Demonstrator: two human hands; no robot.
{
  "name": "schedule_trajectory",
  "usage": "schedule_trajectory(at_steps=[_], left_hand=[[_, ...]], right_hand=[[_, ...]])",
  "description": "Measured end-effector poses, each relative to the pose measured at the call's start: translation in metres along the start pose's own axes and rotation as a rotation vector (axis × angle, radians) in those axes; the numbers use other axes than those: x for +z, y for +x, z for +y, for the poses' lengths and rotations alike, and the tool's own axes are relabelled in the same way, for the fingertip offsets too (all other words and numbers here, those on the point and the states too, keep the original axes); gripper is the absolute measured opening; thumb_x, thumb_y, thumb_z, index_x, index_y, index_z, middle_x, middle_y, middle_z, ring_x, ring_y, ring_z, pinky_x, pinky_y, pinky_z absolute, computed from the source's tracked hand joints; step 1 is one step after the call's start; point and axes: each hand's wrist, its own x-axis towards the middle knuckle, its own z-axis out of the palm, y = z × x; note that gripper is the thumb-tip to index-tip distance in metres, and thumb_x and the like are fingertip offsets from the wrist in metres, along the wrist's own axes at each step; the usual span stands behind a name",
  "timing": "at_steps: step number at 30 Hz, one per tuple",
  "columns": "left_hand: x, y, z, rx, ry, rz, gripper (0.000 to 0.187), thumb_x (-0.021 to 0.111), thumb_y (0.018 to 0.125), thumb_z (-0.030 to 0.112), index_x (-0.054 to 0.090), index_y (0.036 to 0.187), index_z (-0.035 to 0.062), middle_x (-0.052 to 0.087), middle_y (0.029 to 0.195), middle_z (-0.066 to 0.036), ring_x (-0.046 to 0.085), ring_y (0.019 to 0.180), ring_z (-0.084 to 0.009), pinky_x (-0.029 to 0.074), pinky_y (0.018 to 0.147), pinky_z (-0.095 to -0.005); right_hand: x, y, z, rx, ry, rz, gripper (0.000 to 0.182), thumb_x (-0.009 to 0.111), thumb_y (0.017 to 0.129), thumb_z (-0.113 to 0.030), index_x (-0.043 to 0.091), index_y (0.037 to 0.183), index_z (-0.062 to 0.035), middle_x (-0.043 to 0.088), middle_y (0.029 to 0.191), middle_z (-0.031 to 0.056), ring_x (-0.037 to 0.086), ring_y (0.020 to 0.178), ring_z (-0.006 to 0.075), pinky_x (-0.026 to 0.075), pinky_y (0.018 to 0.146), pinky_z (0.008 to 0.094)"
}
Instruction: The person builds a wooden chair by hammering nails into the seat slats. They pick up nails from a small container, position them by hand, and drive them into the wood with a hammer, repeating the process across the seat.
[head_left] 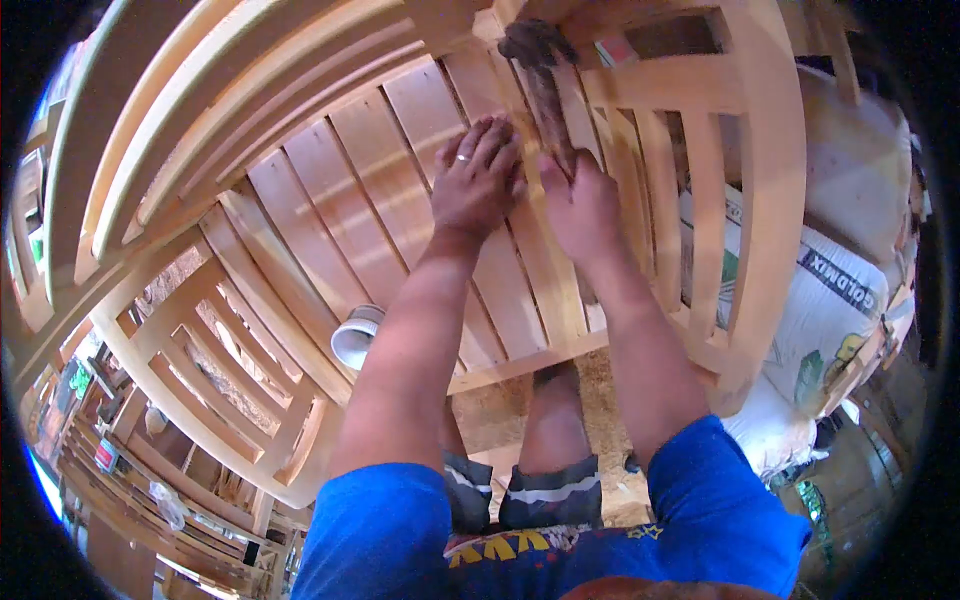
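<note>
Across the pale, varnished wooden seat of parallel slats (pixel 380 190), two bare hands reach forward from bright blue short sleeves (pixel 385 515). The right hand (pixel 583 205) is wrapped around the handle of a dark, worn, brown hammer (pixel 552 110), its fingers closed on the grip. The hammer's blackish head points away from the person, near the far right corner of the seat; whether it touches the wood there I cannot tell. Just beside it, the left hand (pixel 478 175), with a light-coloured ring (pixel 462 157) on one finger, is palm down over the slats, its fingers bent and close together; whether anything is pinched beneath them cannot be made out.

Near the left forearm, at the seat's near left part, is a round white plastic cup (pixel 355 338). A curved, pale wooden side panel with upright bars (pixel 745 210) borders the seat on the right, and a similar slatted wooden panel (pixel 215 350) stands on the left. Beyond the right panel are white printed sacks (pixel 825 315), one lettered GOLDMIX. Below the seat's near edge show the person's dark shorts with a white stripe (pixel 550 500).
</note>
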Motion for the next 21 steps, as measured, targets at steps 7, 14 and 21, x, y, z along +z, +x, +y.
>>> schedule_trajectory(at_steps=[7, 14, 21], left_hand=[[0.006, -0.007, 0.000, -0.005, 0.036, -0.015, 0.037, 0.071, 0.086, 0.030, 0.068, 0.121, 0.0168, 0.060, 0.145, -0.002, 0.052, 0.139, -0.0208, 0.038, 0.114, -0.0456], [0.002, -0.009, 0.000, -0.003, 0.044, -0.015, 0.031, 0.071, 0.087, 0.028, 0.067, 0.115, 0.0156, 0.063, 0.139, -0.003, 0.055, 0.137, -0.0213, 0.039, 0.113, -0.0458], [0.002, -0.007, 0.005, -0.002, 0.014, 0.046, 0.025, 0.072, 0.084, 0.025, 0.067, 0.107, 0.0153, 0.064, 0.137, -0.003, 0.057, 0.133, -0.0221, 0.041, 0.111, -0.0458]], right_hand=[[-0.019, -0.029, -0.017, -0.313, 0.254, 0.198, 0.021, 0.059, 0.105, -0.021, 0.061, 0.104, 0.0001, 0.071, 0.081, 0.0130, 0.068, 0.069, 0.0323, 0.052, 0.066, 0.0429], [0.000, -0.014, -0.011, -0.148, 0.188, 0.089, 0.030, 0.063, 0.102, -0.023, 0.058, 0.109, 0.0053, 0.071, 0.085, 0.0260, 0.073, 0.079, 0.0443, 0.057, 0.067, 0.0472], [0.010, 0.009, 0.004, -0.034, -0.101, -0.011, 0.034, 0.063, 0.102, -0.033, 0.058, 0.106, 0.0008, 0.071, 0.079, 0.0222, 0.071, 0.074, 0.0438, 0.057, 0.067, 0.0511]])
